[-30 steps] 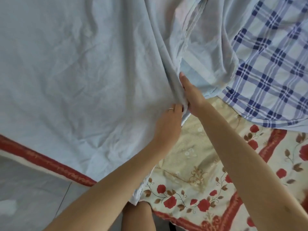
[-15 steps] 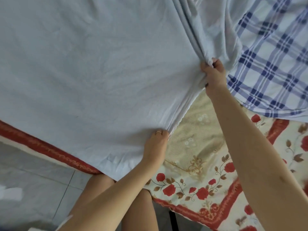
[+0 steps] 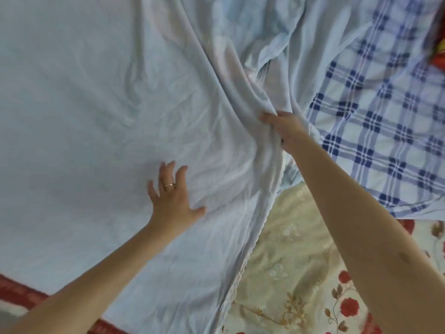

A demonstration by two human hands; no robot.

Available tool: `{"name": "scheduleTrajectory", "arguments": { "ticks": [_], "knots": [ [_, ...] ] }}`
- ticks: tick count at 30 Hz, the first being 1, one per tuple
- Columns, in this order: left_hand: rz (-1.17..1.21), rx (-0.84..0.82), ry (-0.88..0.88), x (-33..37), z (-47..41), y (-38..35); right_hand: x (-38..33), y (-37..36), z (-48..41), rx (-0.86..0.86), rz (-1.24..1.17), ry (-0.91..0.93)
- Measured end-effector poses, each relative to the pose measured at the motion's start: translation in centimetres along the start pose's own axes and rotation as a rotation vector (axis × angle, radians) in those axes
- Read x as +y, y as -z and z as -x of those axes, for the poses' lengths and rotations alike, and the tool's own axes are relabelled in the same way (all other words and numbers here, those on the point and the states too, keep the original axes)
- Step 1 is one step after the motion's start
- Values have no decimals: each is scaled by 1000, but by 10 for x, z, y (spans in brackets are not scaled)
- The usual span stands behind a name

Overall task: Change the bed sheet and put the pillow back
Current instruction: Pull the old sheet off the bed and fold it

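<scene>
Bed sheet: a plain light-blue sheet [image 3: 96, 92] covers most of the bed, from the left side across to the middle. It lies fairly flat on the left and gathers into long folds that run from the top centre down toward the right hand.
Sheet edge: its scalloped hem [image 3: 250, 247] runs diagonally from below the right hand down to the bottom of the view and rests on the bedding beneath.
Left hand: the left hand [image 3: 172, 201] lies palm-down on the blue sheet with its fingers straight and spread wide, gripping nothing. A ring [image 3: 169, 185] sits on one finger.
Right hand: the right hand [image 3: 284, 127] has its fingers curled round a bunched ridge of the blue sheet and holds it tight, near the sheet's right edge.
Hands apart: the two hands are near each other, with the left lower and further left.
Plaid cloth: a white cloth with blue checks [image 3: 385, 116] lies at the right, partly under the blue sheet's folds.
Bedding beneath: a cream cover with gold scrolls and red roses [image 3: 289, 261] shows at the lower right.
Red border: a red patterned band [image 3: 19, 290] shows at the lower left, just past the blue sheet.
Top right corner: a red and yellow thing [image 3: 440, 51] is cut off at the edge and cannot be told.
</scene>
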State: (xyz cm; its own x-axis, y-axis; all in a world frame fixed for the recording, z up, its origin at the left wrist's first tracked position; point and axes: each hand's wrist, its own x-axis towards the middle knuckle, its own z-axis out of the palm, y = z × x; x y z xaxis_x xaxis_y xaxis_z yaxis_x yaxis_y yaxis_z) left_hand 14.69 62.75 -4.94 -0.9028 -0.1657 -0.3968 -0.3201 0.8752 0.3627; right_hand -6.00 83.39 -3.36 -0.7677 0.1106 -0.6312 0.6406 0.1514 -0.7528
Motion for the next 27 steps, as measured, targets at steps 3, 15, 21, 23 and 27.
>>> {"name": "scheduleTrajectory", "arguments": {
  "ticks": [3, 15, 21, 23, 27],
  "knots": [
    [206, -75, 461, -10, -66, 36, -4, 9, -5, 228, -155, 49],
    [384, -226, 744, 4, -215, 90, -35, 11, -48, 232, 91, -252],
    [360, -238, 771, 3, -225, 83, -108, -16, -99, -60, -76, -248],
    [362, -249, 776, 2, -228, 79, -130, -31, -130, -15, -186, -235],
    [345, -278, 796, 2, -229, 79, -149, -58, -195, 154, -112, -201]
  ]
}}
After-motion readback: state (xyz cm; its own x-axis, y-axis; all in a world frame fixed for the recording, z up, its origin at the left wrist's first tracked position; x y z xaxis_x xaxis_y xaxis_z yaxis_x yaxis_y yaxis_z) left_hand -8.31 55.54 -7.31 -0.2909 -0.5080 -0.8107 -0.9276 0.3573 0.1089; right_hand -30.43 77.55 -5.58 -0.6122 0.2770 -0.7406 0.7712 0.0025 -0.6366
